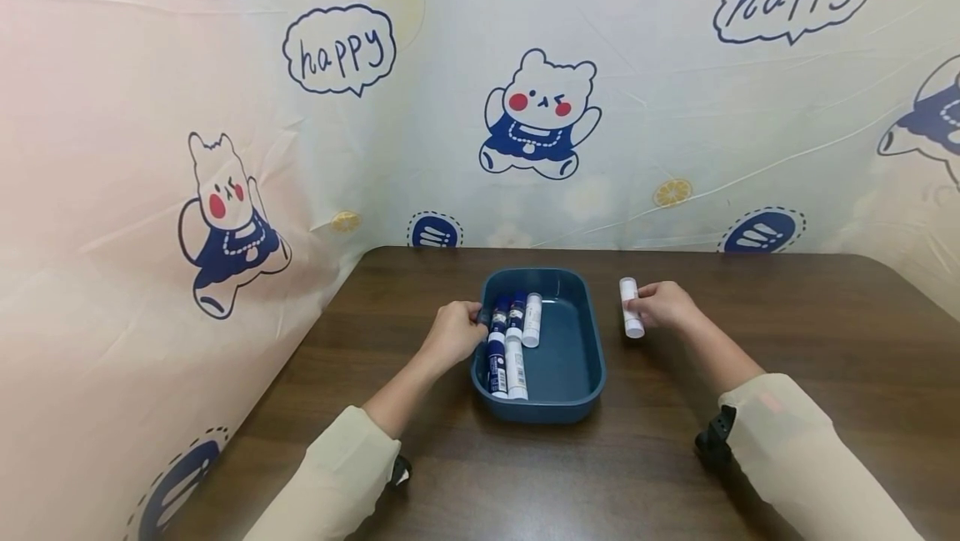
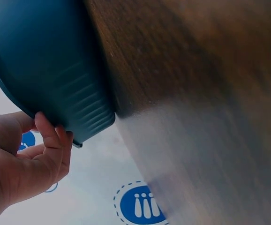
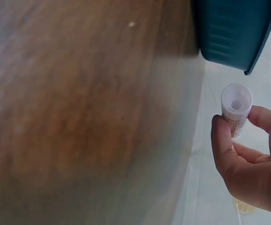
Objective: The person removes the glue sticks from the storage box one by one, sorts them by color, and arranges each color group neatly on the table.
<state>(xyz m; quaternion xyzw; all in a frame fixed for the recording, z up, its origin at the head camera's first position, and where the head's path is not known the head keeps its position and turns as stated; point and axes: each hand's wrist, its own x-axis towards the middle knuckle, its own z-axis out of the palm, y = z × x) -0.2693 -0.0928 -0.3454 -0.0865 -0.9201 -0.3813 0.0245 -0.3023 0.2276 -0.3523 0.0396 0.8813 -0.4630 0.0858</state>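
My left hand (image 1: pixel 453 333) grips the left rim of a dark teal plastic bin (image 1: pixel 566 358), thumb and fingers on its edge in the left wrist view. Inside the bin's left part, several glue sticks lie in two rows: a blue one (image 1: pixel 497 364), a white one (image 1: pixel 516 368) beside it, and farther back two with dark blue upper ends and a white one (image 1: pixel 532 320). To the right of the bin, my right hand (image 1: pixel 666 306) pinches a white glue stick (image 1: pixel 628 291) between thumb and fingers. Its round recessed end faces the camera in the right wrist view.
The bin stands on a dark brown wooden table (image 1: pixel 525 474). Behind it and along the left hangs a pale curtain (image 1: pixel 442 107) with cartoon bears and "happy" bubbles. A black wrist device (image 1: pixel 716 439) is strapped at the right sleeve.
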